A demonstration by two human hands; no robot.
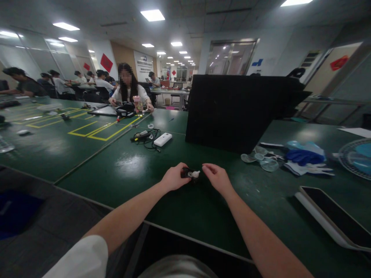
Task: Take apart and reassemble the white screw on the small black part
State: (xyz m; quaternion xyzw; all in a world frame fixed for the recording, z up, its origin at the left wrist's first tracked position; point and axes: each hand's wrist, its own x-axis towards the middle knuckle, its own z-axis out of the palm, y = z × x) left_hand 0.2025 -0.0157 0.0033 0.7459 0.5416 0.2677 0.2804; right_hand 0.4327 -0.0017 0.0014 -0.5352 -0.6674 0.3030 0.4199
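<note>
My left hand [175, 177] is closed around a small dark object [185, 173], thumb on its near side and fingers on its far side. From that object's right side a small white piece [196, 174] sticks out; its kind is too small to tell. Just to the right, apart from the white piece, my right hand [216, 175] has its thumb and fingertips pinched together. Whether anything tiny sits between those fingertips is hidden. Both hands are low over the green table [139, 193].
A large black panel [226, 112] stands beyond my hands. A white power bank [162, 139] and cables [147, 137] lie ahead left. To the right are blue gloves [305, 157], clear plastic pieces [268, 163] and a tablet-like device [333, 216]. A person [130, 90] sits across the table.
</note>
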